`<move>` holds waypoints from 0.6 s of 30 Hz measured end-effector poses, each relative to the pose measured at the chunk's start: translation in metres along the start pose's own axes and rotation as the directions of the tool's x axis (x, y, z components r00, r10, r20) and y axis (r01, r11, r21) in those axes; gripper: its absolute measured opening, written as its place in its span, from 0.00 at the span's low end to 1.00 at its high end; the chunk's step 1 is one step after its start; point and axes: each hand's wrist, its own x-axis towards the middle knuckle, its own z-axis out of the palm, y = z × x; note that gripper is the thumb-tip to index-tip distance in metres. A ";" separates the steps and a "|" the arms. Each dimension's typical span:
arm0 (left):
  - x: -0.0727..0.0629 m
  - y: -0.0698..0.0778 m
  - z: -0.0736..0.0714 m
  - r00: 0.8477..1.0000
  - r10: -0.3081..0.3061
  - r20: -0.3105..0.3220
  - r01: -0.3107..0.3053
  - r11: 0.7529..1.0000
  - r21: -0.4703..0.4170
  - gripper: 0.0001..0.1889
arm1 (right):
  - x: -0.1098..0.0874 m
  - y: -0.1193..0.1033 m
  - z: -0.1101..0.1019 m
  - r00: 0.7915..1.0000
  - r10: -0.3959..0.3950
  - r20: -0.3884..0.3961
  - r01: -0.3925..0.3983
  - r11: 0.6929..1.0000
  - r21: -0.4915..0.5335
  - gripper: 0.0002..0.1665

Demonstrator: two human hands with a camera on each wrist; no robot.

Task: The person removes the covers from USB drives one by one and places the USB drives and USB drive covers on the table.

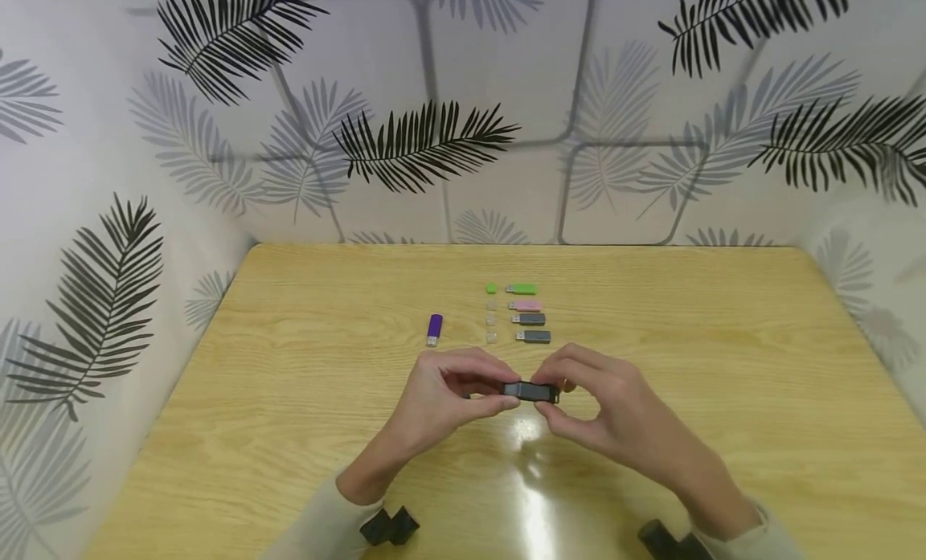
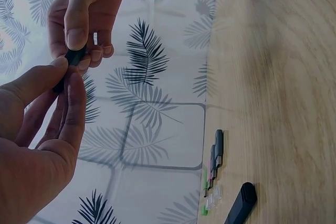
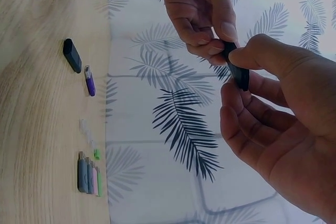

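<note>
Both hands hold one black USB stick [image 1: 531, 392] level above the table. My left hand [image 1: 450, 393] pinches its left end between thumb and fingers. The right end is pinched by my right hand [image 1: 608, 399], beside a small loop at that end. In the wrist views the fingers cover much of the stick, so I cannot tell whether a connector is bared. A second black stick [image 3: 72, 56] lies on the table, mostly hidden behind the left hand in the head view. Beyond that hand lies a purple USB stick [image 1: 435, 327], its metal plug toward me.
Past the hands, a green stick [image 1: 524, 289], a pink stick [image 1: 526, 306] and two grey sticks [image 1: 535, 337] form a column, plugs pointing left. Left of them stand a green cap [image 1: 491, 288] and several clear caps [image 1: 492, 337]. A leaf-patterned wall covering [image 1: 506, 198] borders the wooden table [image 1: 304, 367].
</note>
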 end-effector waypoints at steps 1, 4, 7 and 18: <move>0.000 0.000 0.000 1.000 0.003 0.001 -0.003 1.000 0.001 0.09 | 0.000 0.000 0.000 1.000 -0.003 0.001 0.003 1.000 -0.002 0.12; 0.001 0.002 0.001 1.000 0.006 0.000 -0.006 1.000 0.007 0.09 | 0.000 -0.001 -0.001 1.000 -0.005 0.001 0.005 1.000 0.000 0.11; 0.001 0.002 0.001 1.000 0.009 -0.002 -0.009 1.000 0.018 0.09 | 0.000 0.000 -0.002 1.000 -0.010 0.000 0.010 1.000 0.004 0.11; 0.002 0.003 0.002 1.000 0.027 0.001 -0.027 0.999 0.040 0.09 | 0.000 0.001 -0.003 1.000 -0.008 0.001 0.008 1.000 0.015 0.09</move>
